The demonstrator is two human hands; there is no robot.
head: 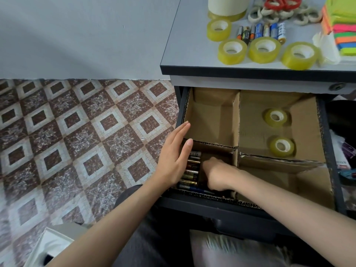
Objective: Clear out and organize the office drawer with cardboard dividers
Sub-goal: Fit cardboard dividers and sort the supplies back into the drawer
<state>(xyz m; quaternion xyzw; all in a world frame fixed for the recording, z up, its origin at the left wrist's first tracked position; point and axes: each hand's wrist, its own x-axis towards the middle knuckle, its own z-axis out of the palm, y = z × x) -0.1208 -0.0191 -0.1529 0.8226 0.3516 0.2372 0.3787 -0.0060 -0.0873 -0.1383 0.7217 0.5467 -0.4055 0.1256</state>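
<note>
Laying the left hand (173, 157) flat, fingers straight and together, along the left edge of the drawer (327, 151), right over the ends of the batteries (190, 170). Probably bracing the cardboard wall and keeping the row from rolling or sliding out of line.

Reaching the right hand (217, 174) down into that same near-left compartment, knuckles up, fingers curled under and hidden. Cannot tell whether gripping a battery or only nudging the row tight.

Stacking the batteries side by side against the left wall, which looks meant to leave room for more.

Splitting the open drawer with dividers (236, 120) into four compartments: far left and near right bare, far right holding two tape rolls (276, 117) lying flat and apart.

Up on the worktop (183, 45): loose batteries (260, 31) in a row, more tape (232, 51) in front of them, sticky notes (342, 26) at the right edge. Likely sorted by kind for loading compartment by compartment; roughly midway by the look of it.
</note>
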